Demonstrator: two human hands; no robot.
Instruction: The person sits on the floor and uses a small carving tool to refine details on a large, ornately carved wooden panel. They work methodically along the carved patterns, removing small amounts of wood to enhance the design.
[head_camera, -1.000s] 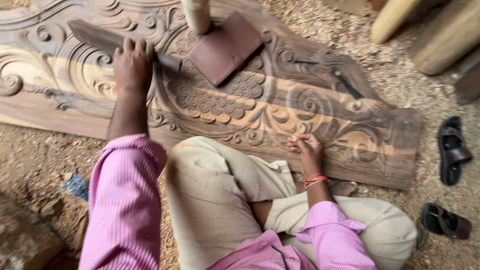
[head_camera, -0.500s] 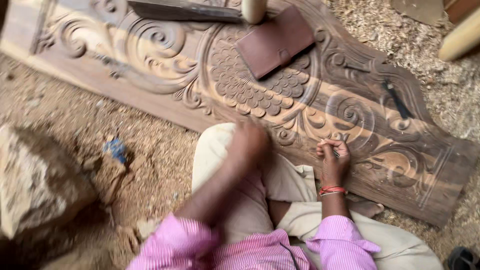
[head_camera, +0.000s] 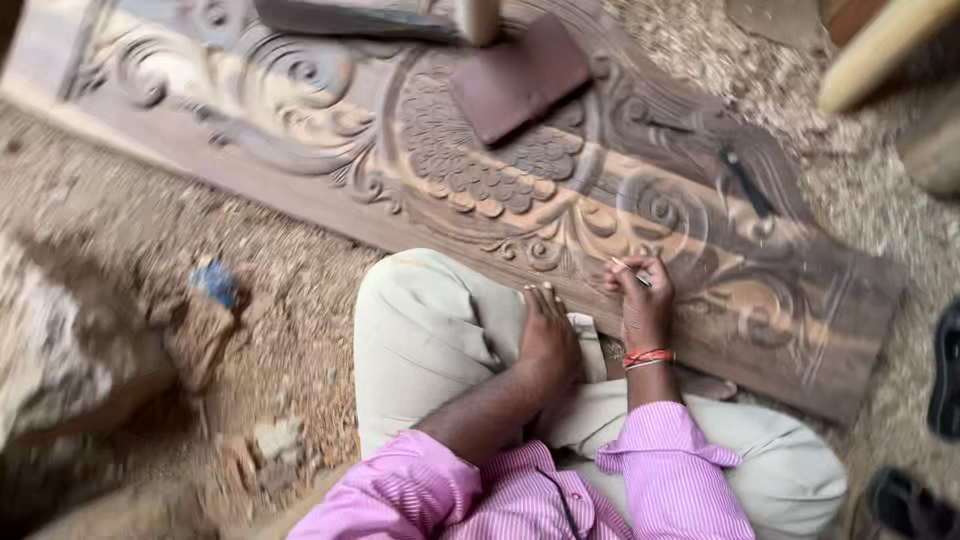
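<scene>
A long carved wooden panel (head_camera: 300, 120) with scrolls and scale patterns lies on the ground in front of me. My right hand (head_camera: 640, 300) rests on its near edge, fingers closed around a thin carving tool (head_camera: 630, 270). My left hand (head_camera: 548, 335) lies flat on my bent knee in beige trousers, holding nothing. A flat dark wooden block (head_camera: 515, 80) with a pale handle (head_camera: 478, 18) sits on the panel's middle.
Another dark tool (head_camera: 745, 180) lies on the panel's right part. Wood shavings cover the ground. A rough stone (head_camera: 60, 350) sits at left, a small blue object (head_camera: 215, 283) beside it. Dark sandals (head_camera: 945, 385) lie at right; pale timber (head_camera: 875, 50) at top right.
My left hand has come off the far part of the panel and back onto my knee. The view has shifted so the panel runs more diagonally. My right hand stays at the panel's edge.
</scene>
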